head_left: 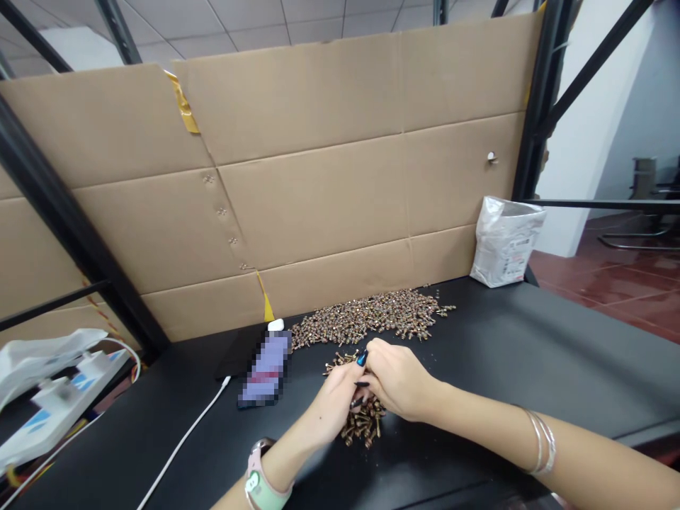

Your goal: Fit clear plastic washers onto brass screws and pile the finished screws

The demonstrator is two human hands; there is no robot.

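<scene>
My left hand (336,402) and my right hand (399,377) meet over the middle of the black table (478,368). The fingers of both are closed and pressed together at the tips; whatever they may hold is hidden or too small to make out. Dark, shiny nails show between them. Just below my hands lies a small heap of brassy screws (366,426), partly covered by my fingers. More loose screws (334,363) show behind my left hand. A wide pile of similar screws (366,316) spreads further back along the cardboard.
A tall cardboard panel (319,177) closes off the table's back. A phone with a blurred screen (266,368), a white cable (185,435) and a small white case (275,325) lie at left. A power strip (58,411) sits far left. A white bag (507,244) stands back right.
</scene>
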